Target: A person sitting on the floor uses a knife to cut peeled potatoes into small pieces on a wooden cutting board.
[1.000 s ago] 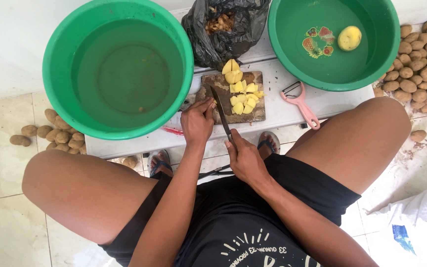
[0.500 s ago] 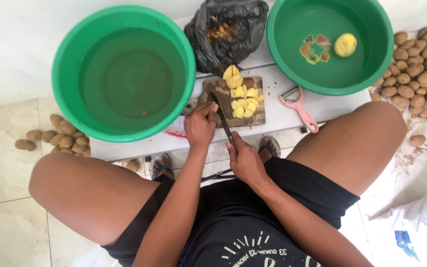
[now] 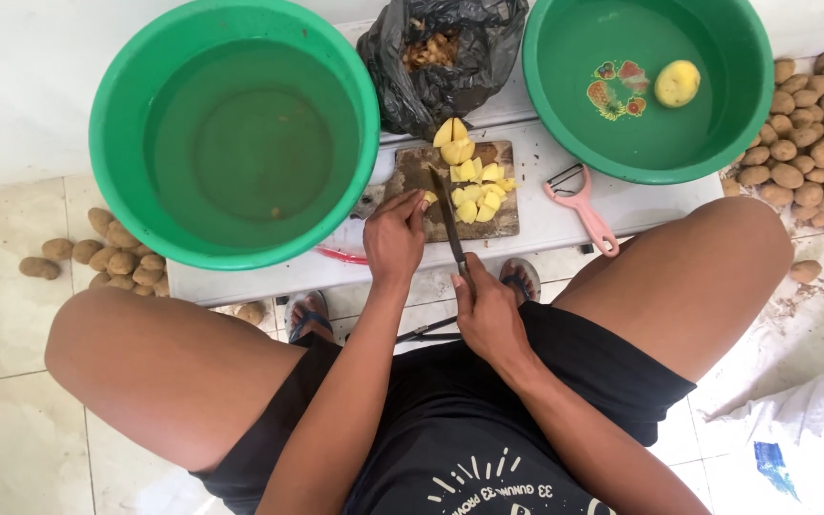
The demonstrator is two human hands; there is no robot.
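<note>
Seen from above, a seated person cuts peeled potato on a small wooden cutting board set on a low white bench. The right hand is closed around the handle of a knife, its blade angled across the board; the left hand curls its fingers onto a yellow potato piece at the board's near-left corner. Cut potato chunks lie heaped on the far side of the blade. A green basin of water stands to the left, a second green basin holding one peeled potato to the right, and a black bag of peelings between them. A pink peeler rests just right of the board. Unpeeled potatoes are piled on the floor at both sides.
</note>
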